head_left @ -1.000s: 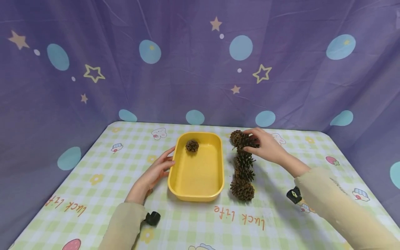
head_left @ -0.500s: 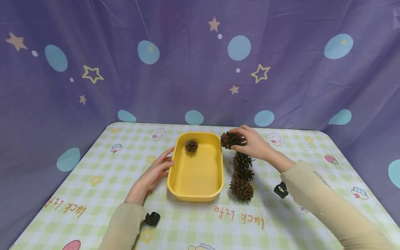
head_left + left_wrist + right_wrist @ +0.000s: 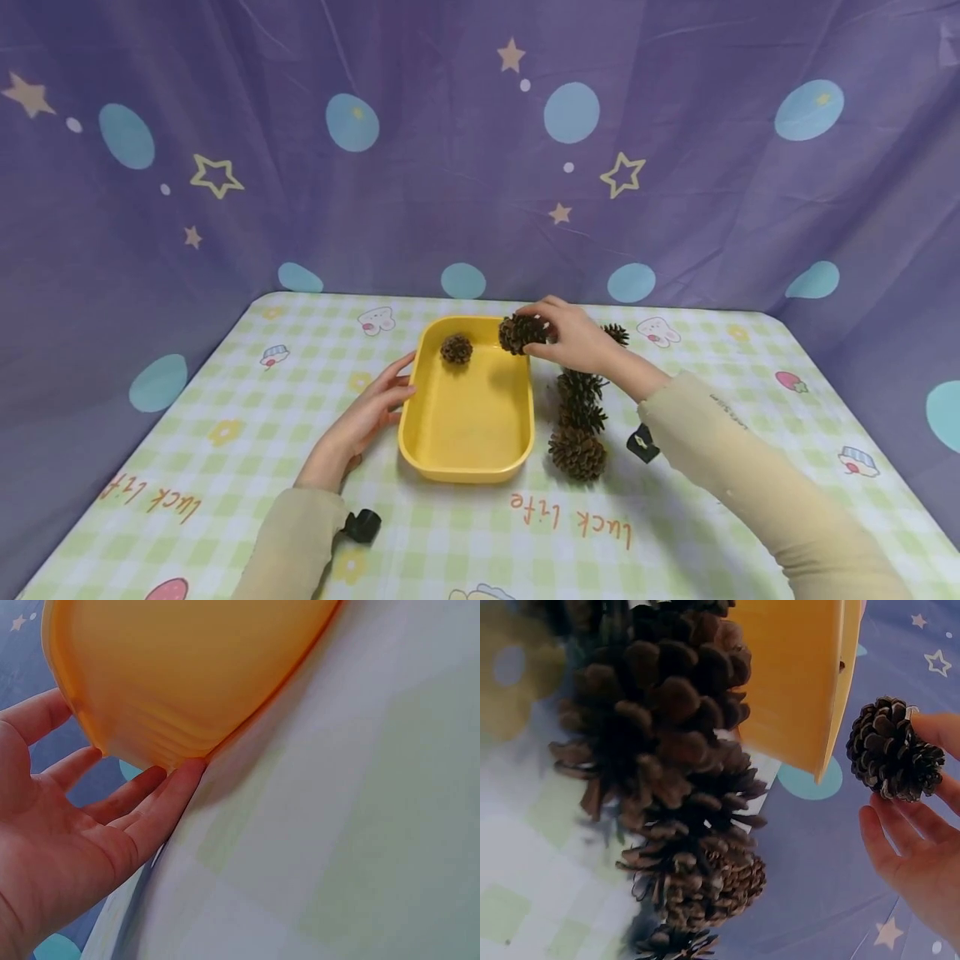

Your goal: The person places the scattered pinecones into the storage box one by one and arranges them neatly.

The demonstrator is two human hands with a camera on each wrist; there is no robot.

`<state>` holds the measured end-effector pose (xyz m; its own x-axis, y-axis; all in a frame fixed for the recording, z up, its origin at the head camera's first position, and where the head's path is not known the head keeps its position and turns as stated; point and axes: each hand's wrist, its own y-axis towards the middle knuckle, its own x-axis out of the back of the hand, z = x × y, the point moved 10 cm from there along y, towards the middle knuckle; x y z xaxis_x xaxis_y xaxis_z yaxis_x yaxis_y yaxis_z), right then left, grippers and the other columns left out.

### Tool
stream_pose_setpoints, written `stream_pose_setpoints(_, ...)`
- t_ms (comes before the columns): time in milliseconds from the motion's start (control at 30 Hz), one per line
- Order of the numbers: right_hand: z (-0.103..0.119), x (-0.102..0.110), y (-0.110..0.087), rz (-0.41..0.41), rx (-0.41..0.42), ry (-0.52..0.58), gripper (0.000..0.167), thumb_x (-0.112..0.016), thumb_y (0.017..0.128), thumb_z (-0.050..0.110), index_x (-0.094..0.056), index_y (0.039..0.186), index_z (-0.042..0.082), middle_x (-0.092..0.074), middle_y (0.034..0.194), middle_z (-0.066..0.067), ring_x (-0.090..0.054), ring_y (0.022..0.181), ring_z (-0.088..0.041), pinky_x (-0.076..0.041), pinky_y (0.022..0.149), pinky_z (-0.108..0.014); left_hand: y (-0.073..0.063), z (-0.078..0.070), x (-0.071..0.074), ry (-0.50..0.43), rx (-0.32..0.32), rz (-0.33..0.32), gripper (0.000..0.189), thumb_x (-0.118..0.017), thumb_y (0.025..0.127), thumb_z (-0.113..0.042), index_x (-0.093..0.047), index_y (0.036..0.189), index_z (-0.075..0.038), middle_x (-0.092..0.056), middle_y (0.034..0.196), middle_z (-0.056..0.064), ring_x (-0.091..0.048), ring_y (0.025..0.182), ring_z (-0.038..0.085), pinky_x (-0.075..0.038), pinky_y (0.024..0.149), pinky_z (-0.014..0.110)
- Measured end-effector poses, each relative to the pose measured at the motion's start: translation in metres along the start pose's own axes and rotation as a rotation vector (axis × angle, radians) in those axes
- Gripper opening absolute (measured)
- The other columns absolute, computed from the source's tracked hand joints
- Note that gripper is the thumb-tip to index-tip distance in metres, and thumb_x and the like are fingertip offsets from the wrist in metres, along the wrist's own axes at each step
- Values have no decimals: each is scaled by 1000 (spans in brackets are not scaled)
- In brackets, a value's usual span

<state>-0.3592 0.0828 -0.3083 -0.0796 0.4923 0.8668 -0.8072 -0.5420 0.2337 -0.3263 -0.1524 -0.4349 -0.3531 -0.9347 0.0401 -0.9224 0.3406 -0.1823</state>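
Note:
My right hand (image 3: 576,337) pinches a brown pine cone (image 3: 519,333) between thumb and fingers, over the far right corner of a yellow rectangular tub (image 3: 467,477). In the right wrist view the held pine cone (image 3: 889,750) shows its open scales, raised above the table. My left hand (image 3: 369,417) rests against the tub's left side with fingers spread; the left wrist view has its fingertips (image 3: 196,766) touching the outer wall. One smaller pine cone (image 3: 456,349) lies inside the tub near its far left corner.
Several pine cones stand in a row right of the tub, the nearest a large brown cone (image 3: 577,454). Another dark cone (image 3: 616,334) shows behind the right wrist. A checked cloth (image 3: 247,500) covers the table, and a purple curtain (image 3: 420,217) hangs behind it.
My right hand has lifted a pine cone from the far end of the row and carried it left over the tub's rim. My left hand has stayed at the tub.

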Motion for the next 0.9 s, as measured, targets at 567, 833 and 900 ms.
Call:
stream_pose_setpoints(567, 7, -41, 26, 134, -8, -160, 50, -66, 82, 28, -51, 129, 19, -47, 128, -7, -51, 112, -25, -43, 95, -41, 0, -1, -1, -14, -12, 16, 61, -52, 92, -29, -21, 144, -36, -36, 137, 12, -41, 123, 31, -42, 96, 45)
stream_pose_setpoints(833, 8, -52, 30, 157, 23, -230, 50, -68, 81, 27, -52, 127, 16, -51, 121, -7, -54, 107, -24, -45, 92, -41, 0, 0, 0, -11, -20, 18, 62, -52, 91, -29, -21, 144, -35, -36, 137, 14, -41, 123, 33, -42, 96, 45)
stream_pose_setpoints(900, 6, -54, 32, 163, 15, -233, 51, -68, 81, 28, -52, 127, 15, -51, 122, -7, -53, 108, -24, -45, 93, -41, 0, 0, 0, -10, -16, 16, 62, -53, 91, -30, -21, 144, -36, -36, 137, 13, -43, 121, 32, -43, 95, 45)
